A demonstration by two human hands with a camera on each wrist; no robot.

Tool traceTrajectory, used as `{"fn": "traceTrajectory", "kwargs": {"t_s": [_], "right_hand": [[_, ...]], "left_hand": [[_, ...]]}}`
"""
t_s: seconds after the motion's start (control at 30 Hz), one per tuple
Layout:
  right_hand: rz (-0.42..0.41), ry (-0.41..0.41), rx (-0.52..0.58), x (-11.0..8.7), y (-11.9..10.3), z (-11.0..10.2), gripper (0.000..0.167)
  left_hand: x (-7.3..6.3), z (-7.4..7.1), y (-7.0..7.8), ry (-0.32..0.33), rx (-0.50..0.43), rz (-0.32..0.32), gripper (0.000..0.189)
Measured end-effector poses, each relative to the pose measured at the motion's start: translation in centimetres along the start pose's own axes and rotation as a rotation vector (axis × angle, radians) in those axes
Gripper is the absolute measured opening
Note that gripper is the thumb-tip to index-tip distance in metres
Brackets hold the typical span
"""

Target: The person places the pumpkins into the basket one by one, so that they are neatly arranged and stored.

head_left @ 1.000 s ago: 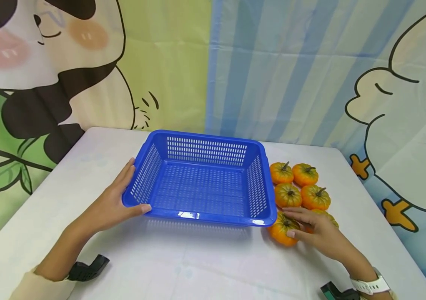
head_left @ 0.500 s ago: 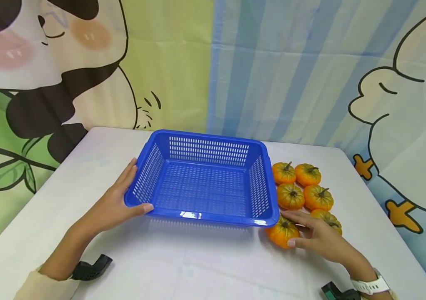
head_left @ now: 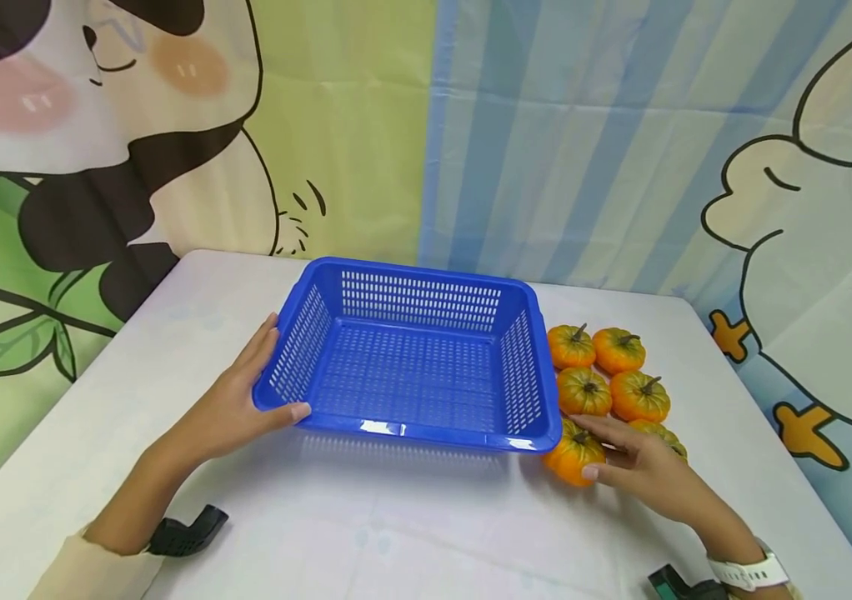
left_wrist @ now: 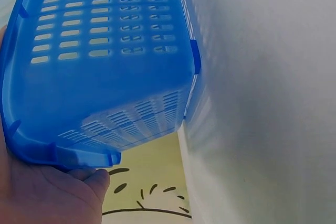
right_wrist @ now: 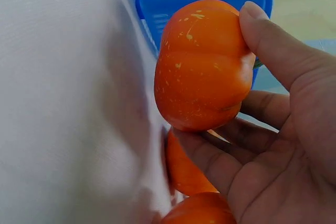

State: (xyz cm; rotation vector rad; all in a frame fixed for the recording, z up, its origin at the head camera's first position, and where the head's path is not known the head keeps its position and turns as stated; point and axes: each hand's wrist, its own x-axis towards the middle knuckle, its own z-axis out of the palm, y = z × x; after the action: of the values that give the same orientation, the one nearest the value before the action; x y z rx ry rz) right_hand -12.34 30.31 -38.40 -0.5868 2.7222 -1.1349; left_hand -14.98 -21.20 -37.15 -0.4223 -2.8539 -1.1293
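A blue plastic basket (head_left: 411,437) with slotted sides stands on the white table. My left hand (head_left: 234,404) spans its near left corner, thumb along the front rim and fingers straight along the left side; the left wrist view shows the palm beside the rim. At the basket's near right corner, my right hand (head_left: 639,467) pinches a small orange-and-green pumpkin (head_left: 574,456). In the right wrist view, the thumb presses this pumpkin's (right_wrist: 202,72) stem side, with fingertips at its lower side. Several similar pumpkins (head_left: 639,396) sit just beyond, one partly hidden by the right hand.
The white table (head_left: 396,533) has its far edge against a cartoon-printed curtain (head_left: 546,150). The other pumpkins stand in a close cluster along the basket's right side. A black device (head_left: 189,532) is on the left wrist, a white watch (head_left: 750,573) on the right.
My right thumb first slid down the near pumpkin's side; since then, hand and pumpkin have shifted slightly up in the head view. The left hand keeps its place at the basket corner.
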Motion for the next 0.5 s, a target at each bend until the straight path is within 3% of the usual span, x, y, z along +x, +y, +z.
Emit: {"fn": "traceTrajectory", "kwargs": {"t_s": [0.3, 0.5], "right_hand": [[0.026, 0.056, -0.096, -0.4, -1.2, -2.3, 0.057], [0.004, 0.114, -0.101, 0.0, -1.6, -3.0, 0.057]], "left_hand": [[0.2, 0.0, -0.3, 0.013, 0.0, 0.017, 0.11], [0.1, 0.1, -0.3, 0.012, -0.001, 0.009, 0.111]]}}
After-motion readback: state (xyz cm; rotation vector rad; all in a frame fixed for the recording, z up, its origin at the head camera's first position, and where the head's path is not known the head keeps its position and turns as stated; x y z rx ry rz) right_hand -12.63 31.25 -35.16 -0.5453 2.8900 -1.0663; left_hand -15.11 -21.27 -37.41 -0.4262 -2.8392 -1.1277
